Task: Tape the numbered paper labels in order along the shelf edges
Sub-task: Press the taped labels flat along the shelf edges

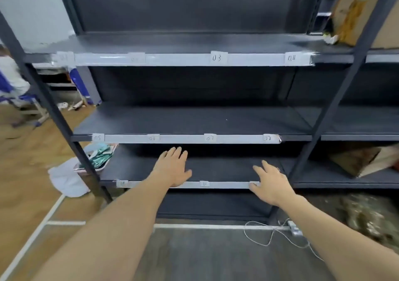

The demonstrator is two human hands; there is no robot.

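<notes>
Top shelf edge (332, 58): one white tape strip (177, 60) runs lengthwise along it and carries four upright paper labels. The two on the left are too blurred to read, then come label 03 (218, 58) and one that looks like 04. The middle shelf edge (295, 138) also has four: label 05 (98, 138), label 06 (152, 138), label 07 (210, 138), and a last one that is unclear. On the lowest taped edge (109, 182) I can read label 09 (122, 183) and label 11 (204, 183). Between them the left hand (172, 168) lies flat with straight fingers and holds nothing. The right hand (272, 181), fingers spread, touches the right end of this strip.
</notes>
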